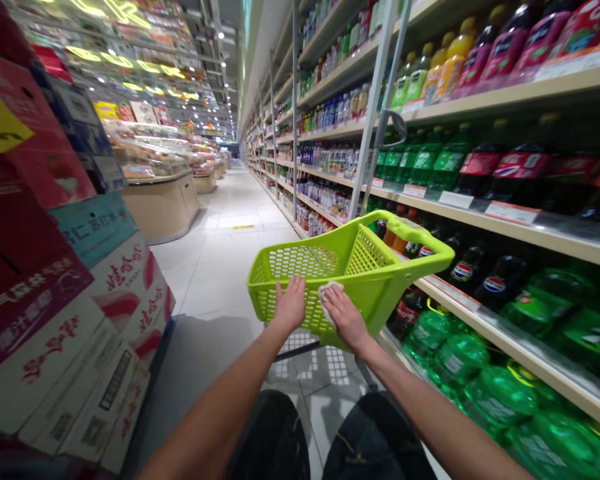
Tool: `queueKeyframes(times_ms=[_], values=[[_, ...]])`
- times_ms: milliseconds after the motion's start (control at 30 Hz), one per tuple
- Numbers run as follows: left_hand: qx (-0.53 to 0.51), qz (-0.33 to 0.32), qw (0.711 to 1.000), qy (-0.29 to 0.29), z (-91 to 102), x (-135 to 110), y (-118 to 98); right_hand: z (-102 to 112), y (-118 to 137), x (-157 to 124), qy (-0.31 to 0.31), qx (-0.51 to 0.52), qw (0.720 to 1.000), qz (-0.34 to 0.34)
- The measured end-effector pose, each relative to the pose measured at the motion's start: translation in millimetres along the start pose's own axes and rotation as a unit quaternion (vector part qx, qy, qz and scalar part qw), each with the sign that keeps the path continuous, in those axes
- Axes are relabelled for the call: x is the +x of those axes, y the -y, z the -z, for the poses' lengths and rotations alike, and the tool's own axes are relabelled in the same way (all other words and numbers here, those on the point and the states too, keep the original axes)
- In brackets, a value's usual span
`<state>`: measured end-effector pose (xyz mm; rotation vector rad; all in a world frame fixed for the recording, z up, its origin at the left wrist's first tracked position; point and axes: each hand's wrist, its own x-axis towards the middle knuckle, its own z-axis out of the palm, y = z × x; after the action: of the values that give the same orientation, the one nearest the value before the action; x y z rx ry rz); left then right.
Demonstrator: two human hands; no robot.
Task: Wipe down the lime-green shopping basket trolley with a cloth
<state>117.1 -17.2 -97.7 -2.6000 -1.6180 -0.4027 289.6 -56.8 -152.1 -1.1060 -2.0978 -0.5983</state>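
Note:
A lime-green shopping cart (pixel 380 293) stands in front of my knees, its basket side facing me and its handle up at the right. My left hand (pixel 291 303) rests on the near side of the basket by the rim, fingers stretched out, with nothing seen in it. Against the same side, farther right, my right hand (pixel 346 313) presses a whitish cloth (pixel 326 293) to the plastic. Part of the cloth is hidden under that hand's fingers. The basket looks empty inside, though its floor shows only partly.
Shelves of drink bottles (pixel 510 160) line the right side, close to the cart handle. Stacked cartons (pixel 125 287) rise at the left. Farther down the tiled aisle (pixel 220 253) is a rounded display counter (pixel 160 207) with packaged goods.

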Motion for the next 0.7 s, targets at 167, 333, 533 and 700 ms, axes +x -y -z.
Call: queueKeyframes(times_ms=[167, 333, 533, 700], values=[[-0.016, -0.006, 1.000, 0.000, -1.6, 2.6, -17.2, 2.4, -11.7, -1.8, 0.017, -0.025, 1.000, -0.002], [-0.007, -0.006, 1.000, -0.014, 5.7, 7.9, -26.4, 15.1, -20.2, -4.1, -0.011, -0.029, 0.999, 0.009], [-0.029, -0.033, 0.999, 0.005, 7.6, 11.9, -50.8, 32.3, -38.4, -0.9, -0.019, -0.046, 0.999, -0.018], [-0.026, -0.035, 0.999, 0.004, 10.6, 10.6, -54.0, 50.4, -39.6, -25.9, -0.013, -0.056, 0.998, -0.001]])
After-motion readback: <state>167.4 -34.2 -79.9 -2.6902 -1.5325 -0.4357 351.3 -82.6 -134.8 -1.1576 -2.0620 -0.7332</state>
